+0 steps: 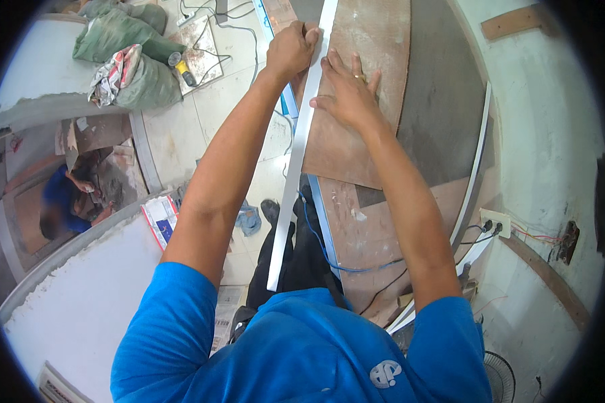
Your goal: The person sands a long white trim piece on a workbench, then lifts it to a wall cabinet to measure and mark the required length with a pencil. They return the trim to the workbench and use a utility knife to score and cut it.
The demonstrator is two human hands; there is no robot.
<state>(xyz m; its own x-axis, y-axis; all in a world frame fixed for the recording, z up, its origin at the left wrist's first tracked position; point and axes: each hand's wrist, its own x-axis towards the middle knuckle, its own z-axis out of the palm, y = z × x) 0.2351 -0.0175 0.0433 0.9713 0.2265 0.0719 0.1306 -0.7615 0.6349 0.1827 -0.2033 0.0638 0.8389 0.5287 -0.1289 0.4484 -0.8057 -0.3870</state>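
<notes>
Nearest, the white strip point(301, 144) starts with its low end in front of the person's dark trousers point(258, 279), past the brown board point(376, 33), then runs away along that board's left side. Farther up it, the right hand point(349, 94) is spread open, palm down on the board, its thumb reaching the strip's edge; it is not closed around anything. The left hand point(290, 50), a little farther off, is curled tight against the strip's other side, but its fingertips are hidden, so I cannot tell whether it pinches the strip or only braces it. As far as shows, the board is laid out and the strip brought to its side, so the work looks to be at positioning. I can make out no fastener on the strip, and its near end seems unsupported; if it is to be fixed, that part appears undone. Beyond, a yellow-and-black power tool point(181, 69) lies on the floor, away from both hands, near 2 stuffed green sacks point(148, 84).
</notes>
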